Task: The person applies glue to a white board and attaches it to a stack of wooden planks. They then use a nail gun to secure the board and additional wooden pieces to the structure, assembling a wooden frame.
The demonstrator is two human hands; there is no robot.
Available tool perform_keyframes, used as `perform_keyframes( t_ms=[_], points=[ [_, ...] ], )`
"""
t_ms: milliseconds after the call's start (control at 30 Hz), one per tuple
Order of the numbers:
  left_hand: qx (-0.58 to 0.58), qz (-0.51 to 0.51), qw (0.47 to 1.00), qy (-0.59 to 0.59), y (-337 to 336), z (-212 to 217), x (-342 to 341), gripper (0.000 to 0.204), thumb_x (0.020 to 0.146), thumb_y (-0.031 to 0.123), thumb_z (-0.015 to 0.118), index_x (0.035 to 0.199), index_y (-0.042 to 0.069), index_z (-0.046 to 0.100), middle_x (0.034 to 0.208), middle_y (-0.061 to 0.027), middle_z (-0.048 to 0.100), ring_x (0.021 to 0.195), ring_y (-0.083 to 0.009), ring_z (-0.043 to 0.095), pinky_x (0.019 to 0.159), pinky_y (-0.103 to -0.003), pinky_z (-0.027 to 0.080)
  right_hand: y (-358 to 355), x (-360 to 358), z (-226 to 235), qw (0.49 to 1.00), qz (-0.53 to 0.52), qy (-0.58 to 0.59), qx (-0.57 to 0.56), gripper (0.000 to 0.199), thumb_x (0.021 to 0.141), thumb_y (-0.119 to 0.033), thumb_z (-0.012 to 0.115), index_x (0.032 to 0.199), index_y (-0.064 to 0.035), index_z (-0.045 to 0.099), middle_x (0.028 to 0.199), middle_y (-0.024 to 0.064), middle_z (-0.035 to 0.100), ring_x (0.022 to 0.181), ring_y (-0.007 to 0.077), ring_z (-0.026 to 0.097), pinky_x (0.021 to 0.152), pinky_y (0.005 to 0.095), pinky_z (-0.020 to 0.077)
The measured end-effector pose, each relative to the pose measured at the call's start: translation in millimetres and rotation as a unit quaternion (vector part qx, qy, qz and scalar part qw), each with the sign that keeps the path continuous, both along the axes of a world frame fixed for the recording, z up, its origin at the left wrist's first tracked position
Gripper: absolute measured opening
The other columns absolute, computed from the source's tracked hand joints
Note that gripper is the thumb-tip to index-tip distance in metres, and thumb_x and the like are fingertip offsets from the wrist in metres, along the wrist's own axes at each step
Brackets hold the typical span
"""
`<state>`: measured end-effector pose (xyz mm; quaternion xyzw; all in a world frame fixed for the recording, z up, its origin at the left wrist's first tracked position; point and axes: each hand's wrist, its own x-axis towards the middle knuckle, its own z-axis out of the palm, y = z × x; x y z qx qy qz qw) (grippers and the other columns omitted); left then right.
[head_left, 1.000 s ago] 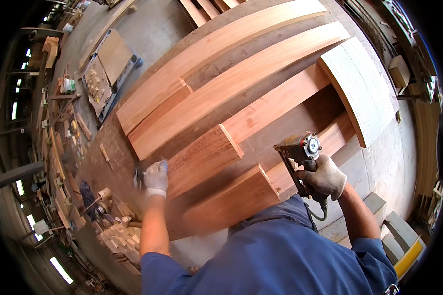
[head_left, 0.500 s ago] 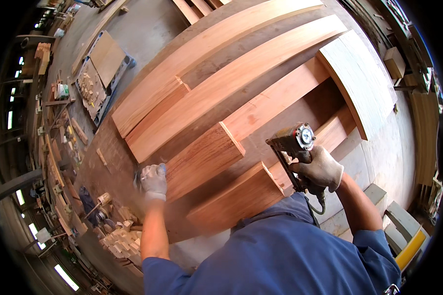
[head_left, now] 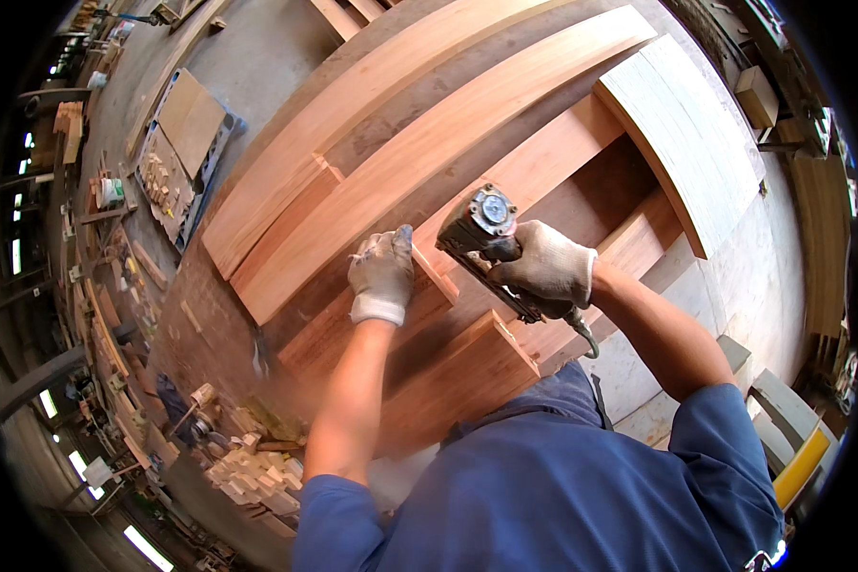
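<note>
Nailing a short board onto the plank frame.
Long planks (head_left: pixel 429 143) span the bench; left hand (head_left: pixel 381 275) flat, pressing the short board (head_left: pixel 372 319); right hand (head_left: pixel 546 270) grips the nail gun (head_left: pixel 486 234) beside it. Next: seat nose squarely on the joint.

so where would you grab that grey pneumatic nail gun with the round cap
Probably by its handle, coming from the hose end below the grey round-capped nail gun. The right gloved hand already wraps that handle, leaving the nose free against the reddish wooden boards beside the left gloved hand.
</note>
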<state>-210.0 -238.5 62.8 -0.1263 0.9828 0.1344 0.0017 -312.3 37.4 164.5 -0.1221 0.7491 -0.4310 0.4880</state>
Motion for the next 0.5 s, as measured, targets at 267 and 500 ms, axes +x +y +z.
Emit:
perform_keyframes(
  t_ms=[267, 500],
  points=[
    [-0.016, 0.038, 0.998, 0.046, 11.4, 6.5, -0.8, 0.040, 0.110, 0.037, 0.059, 0.095, 0.006, 0.079, 0.100, -0.0167, 0.076, 0.097, -0.0395, 0.070, 0.087, -0.053, 0.056, -16.5, -13.5, 2.1, 0.998, 0.016, -0.034, 0.052, 0.028, 0.085, -0.024, 0.075, 0.100, -0.0012, 0.077, 0.087, 0.0139, 0.077, 0.082, 0.0235, 0.074, 0.079, 0.0384, 0.0589],
    [-0.019, 0.027, 0.999, 0.037, 9.8, 9.3, -2.5, 0.042, 0.110, 0.036, 0.059, 0.091, 0.005, 0.079, 0.095, -0.0158, 0.075, 0.094, -0.0392, 0.069, 0.086, -0.053, 0.056, -21.6, -14.4, -13.7, 0.999, 0.020, -0.028, 0.038, 0.028, 0.085, -0.025, 0.076, 0.097, -0.0005, 0.078, 0.085, 0.0138, 0.077, 0.078, 0.0223, 0.073, 0.076, 0.0385, 0.0589]
  ],
)
